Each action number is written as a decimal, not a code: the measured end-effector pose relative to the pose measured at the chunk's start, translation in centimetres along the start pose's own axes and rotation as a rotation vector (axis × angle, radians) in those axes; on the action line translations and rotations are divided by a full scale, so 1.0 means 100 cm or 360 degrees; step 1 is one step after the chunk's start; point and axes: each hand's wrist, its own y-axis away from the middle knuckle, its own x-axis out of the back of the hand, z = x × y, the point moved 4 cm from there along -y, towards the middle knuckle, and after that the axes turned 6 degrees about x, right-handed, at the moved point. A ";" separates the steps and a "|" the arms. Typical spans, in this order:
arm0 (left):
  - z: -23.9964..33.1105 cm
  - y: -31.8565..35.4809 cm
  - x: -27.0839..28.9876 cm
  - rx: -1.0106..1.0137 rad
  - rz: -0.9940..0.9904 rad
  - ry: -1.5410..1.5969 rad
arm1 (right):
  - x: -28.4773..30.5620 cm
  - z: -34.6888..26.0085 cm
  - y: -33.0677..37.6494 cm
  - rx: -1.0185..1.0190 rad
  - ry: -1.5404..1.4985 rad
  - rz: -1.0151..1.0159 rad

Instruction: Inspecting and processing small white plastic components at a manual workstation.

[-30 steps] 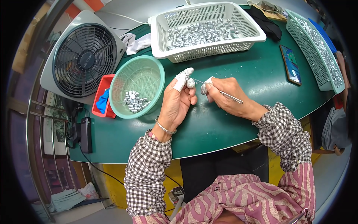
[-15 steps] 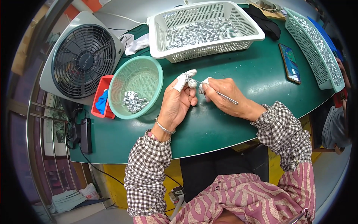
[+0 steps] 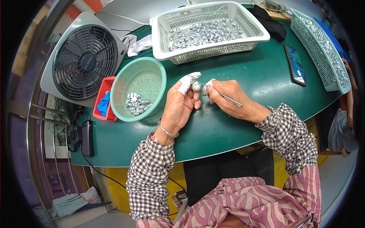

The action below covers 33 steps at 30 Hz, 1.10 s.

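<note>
My left hand (image 3: 178, 104), its fingertips wrapped in white tape, is closed in a pinch around a small silvery metal part (image 3: 193, 80), mostly covered by the fingers. Closed on a thin metal hand tool (image 3: 232, 101) like a pick, my right hand (image 3: 235, 98) also has taped fingertips. The tool's thin end points left and reaches the part; I cannot make out its exact tip. To the left of my left hand stands a round green plastic basket (image 3: 162, 89) with a small heap of similar metal parts (image 3: 137, 104) in it.
A white basket (image 3: 213, 50) of metal parts stands at the back, a pale green one (image 3: 317, 57) at the right. A phone (image 3: 295, 64) lies on the green table (image 3: 228, 131). At left are a fan (image 3: 86, 62) and a red box (image 3: 99, 114) holding blue cloth.
My hands, the metal part and the tool stay in almost the same place. At the far right edge, another person's arm has shifted slightly.
</note>
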 end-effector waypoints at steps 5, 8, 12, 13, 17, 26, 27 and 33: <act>0.001 0.001 0.001 -0.0035 0.0064 -0.0066 | -0.001 -0.007 0.001 0.0173 0.0245 -0.0010; 0.001 0.000 -0.001 -0.0010 0.0028 0.0008 | -0.001 -0.007 0.001 0.0214 0.0299 -0.0030; 0.001 0.000 0.000 0.0031 -0.0011 0.0035 | -0.001 -0.006 0.000 0.0221 0.0277 -0.0030; 0.001 0.000 0.000 0.0035 -0.0003 0.0017 | -0.001 -0.006 0.000 0.0225 0.0282 -0.0032; -0.001 0.000 -0.002 0.0090 -0.0013 0.0019 | -0.003 -0.006 0.001 0.0235 0.0307 -0.0038; -0.003 0.000 -0.001 0.0140 0.0025 -0.0069 | -0.012 -0.003 0.006 0.0298 0.0822 -0.0258; -0.002 0.000 -0.001 0.0085 0.0068 -0.0146 | -0.013 -0.004 0.006 0.0296 0.0826 -0.0258; -0.006 0.002 -0.007 0.0036 0.0174 -0.0232 | -0.012 0.000 0.002 0.0088 0.0376 -0.0149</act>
